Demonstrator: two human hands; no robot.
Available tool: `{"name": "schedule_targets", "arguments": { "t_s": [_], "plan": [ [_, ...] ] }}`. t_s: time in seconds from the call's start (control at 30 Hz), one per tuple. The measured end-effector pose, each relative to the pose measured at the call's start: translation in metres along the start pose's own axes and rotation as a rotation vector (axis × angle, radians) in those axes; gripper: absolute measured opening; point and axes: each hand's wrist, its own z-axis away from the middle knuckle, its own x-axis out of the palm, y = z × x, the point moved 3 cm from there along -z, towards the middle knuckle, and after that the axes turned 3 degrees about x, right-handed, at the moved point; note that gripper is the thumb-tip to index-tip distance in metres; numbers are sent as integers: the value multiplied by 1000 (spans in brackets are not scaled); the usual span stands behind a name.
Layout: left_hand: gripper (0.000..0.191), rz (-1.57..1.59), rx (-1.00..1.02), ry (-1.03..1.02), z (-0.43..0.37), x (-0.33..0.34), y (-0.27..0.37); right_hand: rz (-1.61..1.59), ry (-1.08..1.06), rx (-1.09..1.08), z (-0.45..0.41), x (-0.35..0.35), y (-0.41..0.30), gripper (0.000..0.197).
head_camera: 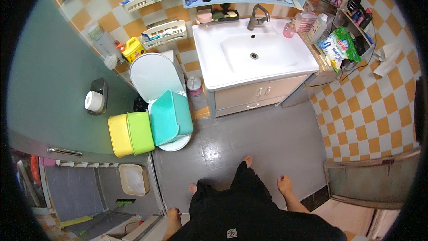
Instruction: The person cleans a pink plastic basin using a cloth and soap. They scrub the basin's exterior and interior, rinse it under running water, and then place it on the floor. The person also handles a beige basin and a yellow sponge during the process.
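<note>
Low in the view, my left hand [174, 215] hangs beside my dark clothing, near the shower's door track; its fingers are partly hidden. My right hand [284, 184] hangs over the grey floor [267, 134] with its fingers curled in and nothing seen in it. Ahead stands a white washbasin [214, 63] with a grey faucet [255, 18], on a cabinet [239, 97] with two doors and a drawer. To its left is a toilet with its lid [152, 73] raised. A teal plastic bin [172, 117] rests on the toilet, its opening tilted sideways.
A green bin [141, 133] and a yellow bin [119, 135] sit left of the toilet. A pink-labelled bottle [194, 86] stands between toilet and cabinet. Right of the basin are a pump bottle [289, 29] and a green-white detergent bag [341, 47]. A beige basin [133, 179] lies lower left.
</note>
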Motion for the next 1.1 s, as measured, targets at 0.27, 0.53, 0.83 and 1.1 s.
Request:
{"name": "schedule_targets", "arguments": {
  "t_s": [0.27,0.53,0.83,1.1],
  "plan": [
    [33,-30,504,-339,142,204,153,-300,77,-91,-105,-88,-47,34],
    [30,-228,355,-411,192,287,176,-355,126,-227,-213,-132,-70,34],
    [29,-201,-32,-159,138,336,147,-304,347,61,-264,-188,25,38],
    [34,-107,477,-208,174,417,250,-413,319,-115,-406,-231,-130,46]
  ]
}}
